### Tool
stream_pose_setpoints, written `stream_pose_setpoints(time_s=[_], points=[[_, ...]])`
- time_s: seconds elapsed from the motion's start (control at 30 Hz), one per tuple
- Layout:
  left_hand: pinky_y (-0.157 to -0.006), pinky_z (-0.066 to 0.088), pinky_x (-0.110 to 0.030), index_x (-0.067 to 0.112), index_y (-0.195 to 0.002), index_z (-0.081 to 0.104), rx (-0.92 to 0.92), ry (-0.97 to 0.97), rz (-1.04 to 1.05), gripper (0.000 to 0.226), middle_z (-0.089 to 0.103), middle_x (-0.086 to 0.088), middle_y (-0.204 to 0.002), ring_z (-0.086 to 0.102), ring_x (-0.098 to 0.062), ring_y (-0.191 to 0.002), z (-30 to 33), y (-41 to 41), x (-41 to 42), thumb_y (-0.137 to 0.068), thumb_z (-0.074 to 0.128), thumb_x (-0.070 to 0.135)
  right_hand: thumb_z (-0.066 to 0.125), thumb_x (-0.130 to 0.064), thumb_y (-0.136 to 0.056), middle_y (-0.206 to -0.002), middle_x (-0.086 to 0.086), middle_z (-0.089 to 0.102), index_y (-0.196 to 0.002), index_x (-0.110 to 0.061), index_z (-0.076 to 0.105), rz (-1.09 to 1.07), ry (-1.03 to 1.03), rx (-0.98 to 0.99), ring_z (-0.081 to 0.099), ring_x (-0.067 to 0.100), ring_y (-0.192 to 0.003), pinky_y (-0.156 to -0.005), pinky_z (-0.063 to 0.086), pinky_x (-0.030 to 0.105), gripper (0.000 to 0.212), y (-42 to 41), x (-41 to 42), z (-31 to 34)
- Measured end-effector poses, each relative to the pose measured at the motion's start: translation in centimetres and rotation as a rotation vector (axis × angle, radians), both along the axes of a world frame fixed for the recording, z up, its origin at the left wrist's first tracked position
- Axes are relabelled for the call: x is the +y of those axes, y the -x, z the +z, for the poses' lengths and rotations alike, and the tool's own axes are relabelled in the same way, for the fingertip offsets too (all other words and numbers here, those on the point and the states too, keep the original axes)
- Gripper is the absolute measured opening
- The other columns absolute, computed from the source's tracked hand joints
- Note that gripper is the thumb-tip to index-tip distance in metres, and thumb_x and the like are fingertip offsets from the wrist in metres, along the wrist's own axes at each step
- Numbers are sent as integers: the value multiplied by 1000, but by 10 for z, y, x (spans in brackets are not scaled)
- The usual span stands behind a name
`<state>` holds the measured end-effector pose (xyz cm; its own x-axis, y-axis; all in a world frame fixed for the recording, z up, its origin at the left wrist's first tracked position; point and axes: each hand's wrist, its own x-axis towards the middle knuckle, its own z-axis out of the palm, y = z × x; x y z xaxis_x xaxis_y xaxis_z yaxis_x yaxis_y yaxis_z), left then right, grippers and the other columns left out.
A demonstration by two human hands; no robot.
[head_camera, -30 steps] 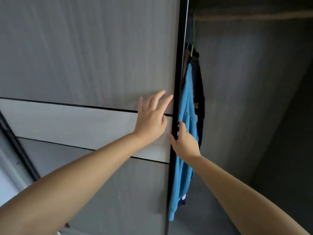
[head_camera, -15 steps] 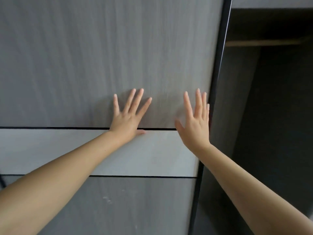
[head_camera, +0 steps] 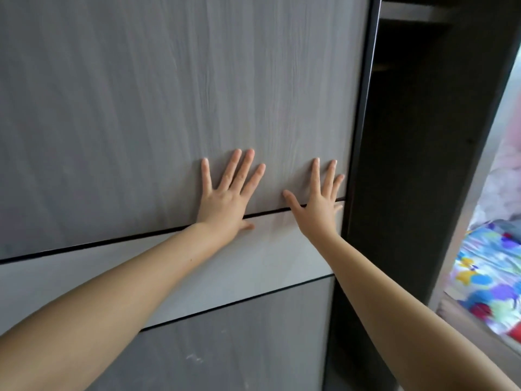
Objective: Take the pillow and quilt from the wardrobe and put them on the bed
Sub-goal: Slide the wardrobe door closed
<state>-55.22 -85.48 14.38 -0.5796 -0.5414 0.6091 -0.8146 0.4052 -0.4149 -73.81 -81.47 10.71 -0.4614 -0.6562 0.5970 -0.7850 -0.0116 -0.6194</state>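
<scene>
A grey wood-grain sliding wardrobe door (head_camera: pixel 141 108) fills most of the head view. My left hand (head_camera: pixel 228 198) lies flat on it with fingers spread. My right hand (head_camera: pixel 318 201) is pressed flat on the same door, close to its black right edge. Neither hand holds anything. At the far right, past a dark upright panel (head_camera: pixel 408 193), a colourful patterned fabric (head_camera: pixel 485 277) lies folded in an open compartment, with a pale pinkish soft bundle (head_camera: pixel 504 176) above it. Whether these are the quilt and pillow I cannot tell.
A lighter grey band (head_camera: pixel 112 277) runs across the door between two black lines. A dark narrow gap (head_camera: pixel 394 108) shows to the right of the door's edge, with a shelf board (head_camera: pixel 408 11) at the top.
The door has slid to the right under both flat hands and now covers the hanging blue garment. The view has shifted, and the colourful fabric has appeared at the far right.
</scene>
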Motion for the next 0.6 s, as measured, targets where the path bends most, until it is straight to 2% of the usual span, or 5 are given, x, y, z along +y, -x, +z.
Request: stream_pose_setpoints(time_s=[0.07, 0.2, 0.6], points=[[-95, -27, -65, 24, -138, -32, 5, -11, -30, 134, -49, -3, -139, -31, -23, -140, 0, 16, 1, -60, 70, 65, 53, -56, -87, -155, -13, -28, -144, -46, -17, -5, -3, -36, -28, 24, -143, -108, 0, 73, 90, 14, 2, 0], [-93, -30, -64, 24, -138, -31, 9, -26, -58, 133, -49, -4, -139, -43, -21, -130, 1, 48, 2, -61, 70, 65, 54, -54, -87, -156, -12, -28, -145, -46, -15, -1, 5, -56, -28, 25, -143, -108, 0, 73, 90, 46, 6, 2], [-97, -30, -62, 25, -137, -33, 20, -33, -55, 138, -45, -6, -143, -42, -23, -132, -2, 157, 9, -57, 72, 66, 54, -55, -87, -155, -14, -29, -145, -45, -16, -1, 39, -48, -30, 21, -142, -111, 2, 70, 91, 159, 12, -3]])
